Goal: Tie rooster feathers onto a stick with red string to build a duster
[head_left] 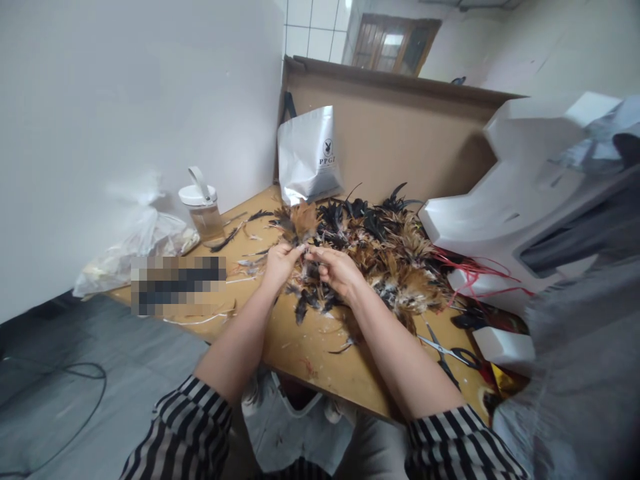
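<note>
Far left: crumpled clear plastic bag (137, 243) with pale scraps inside, soft and shapeless, lying at the table edge. Next to it a clear jar (203, 210) with a white flip-handle lid, yellowish liquid inside, upright.

Table (295, 347) is bare tan wood, scuffed, with stray quills and loose single feathers scattered across the left half. That looks like the stripped or sorted-off bits; not many of them.

My left hand (280, 263) is closed, fingertips pinching a small tuft of feathers (300, 250). My right hand (337, 270) is closed too, thumb and forefinger pinching the same tuft from the other side. The tuft sits between both hands, just above the near edge of the pile.

Feather pile (390, 257) is right behind and to the right: brown, tan and black, fluffy at the base, glossy and pointed at the tips. Big heap, so my judgement is most of the work is left, early stage.

White glossy pouch (307, 157) stands against the cardboard sheet (400, 133) at the back.

Right side: red cords (470, 273), scissors (450, 353) lying flat on the table near the pile, white foam blocks (520, 193), rigid and angular.
</note>
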`<state>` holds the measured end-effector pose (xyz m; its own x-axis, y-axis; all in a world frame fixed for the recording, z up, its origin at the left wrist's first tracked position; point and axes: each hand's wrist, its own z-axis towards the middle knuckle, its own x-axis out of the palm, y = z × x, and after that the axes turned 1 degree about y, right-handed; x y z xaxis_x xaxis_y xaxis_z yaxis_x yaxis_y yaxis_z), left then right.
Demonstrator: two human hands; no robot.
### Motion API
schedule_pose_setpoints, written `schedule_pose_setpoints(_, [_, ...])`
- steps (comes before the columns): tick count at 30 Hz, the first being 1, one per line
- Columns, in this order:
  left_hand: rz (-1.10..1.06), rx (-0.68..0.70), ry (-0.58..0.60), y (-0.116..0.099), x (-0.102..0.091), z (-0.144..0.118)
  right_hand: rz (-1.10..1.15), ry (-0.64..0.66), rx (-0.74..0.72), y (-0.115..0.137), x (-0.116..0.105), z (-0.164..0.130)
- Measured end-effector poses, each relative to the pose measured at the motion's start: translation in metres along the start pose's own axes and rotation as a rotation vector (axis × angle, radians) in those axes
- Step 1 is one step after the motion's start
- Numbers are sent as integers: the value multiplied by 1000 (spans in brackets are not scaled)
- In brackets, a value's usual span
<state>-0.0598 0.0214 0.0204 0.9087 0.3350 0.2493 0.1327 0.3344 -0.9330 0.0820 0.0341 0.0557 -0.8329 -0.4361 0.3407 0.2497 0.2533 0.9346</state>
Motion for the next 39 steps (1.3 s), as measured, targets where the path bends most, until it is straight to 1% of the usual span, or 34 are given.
schedule_pose_setpoints(3, [10,-36,65,2,5,-6,73,83,91,3,-5,-10])
schedule_pose_setpoints(5, [19,-55,113,2,10,-10,84,84,135,2,-8,-15])
schedule_pose_setpoints(7, [30,-83,165,1,13,-15,69,56,153,-1,-12,-17])
schedule_pose_setpoints(11, [25,-142,237,-1,18,-20,11,-33,93,-5,-24,-23])
schedule_pose_setpoints(15, [11,-183,222,1,17,-19,-18,-107,-25,-9,-33,-26])
schedule_pose_setpoints(18, [-30,-180,194,3,14,-15,-74,-164,-50,-14,-35,-23])
schedule_pose_setpoints(19, [-61,-169,179,3,13,-13,-135,-168,-50,-16,-35,-21])
schedule_pose_setpoints(21, [-151,-133,135,1,10,-8,-361,-168,-90,-20,-34,-15])
schedule_pose_setpoints(23, [-263,-84,80,-2,6,-2,-690,-170,-175,-23,-30,-9])
schedule_pose_setpoints(25, [-358,-34,29,-6,3,3,-1015,-150,-219,-24,-23,-5])
schedule_pose_setpoints(28, [-419,-18,-5,-9,-1,7,-1366,-118,-136,-25,-9,-4])
schedule_pose_setpoints(31, [-432,-38,2,-10,0,6,-1538,-130,-35,-24,0,-6])
schedule_pose_setpoints(33, [-469,-40,29,-11,0,5,-1529,-132,-33,-21,-2,-5])
schedule_pose_setpoints(34, [-500,-41,52,-13,0,4,-1491,-132,-61,-17,-5,-3])
schedule_pose_setpoints(36, [-564,-51,119,-16,1,1,-1378,-145,-164,-8,-14,4])
schedule_pose_setpoints(39, [-618,-95,278,-24,1,-7,-1222,-215,-315,6,-18,23])
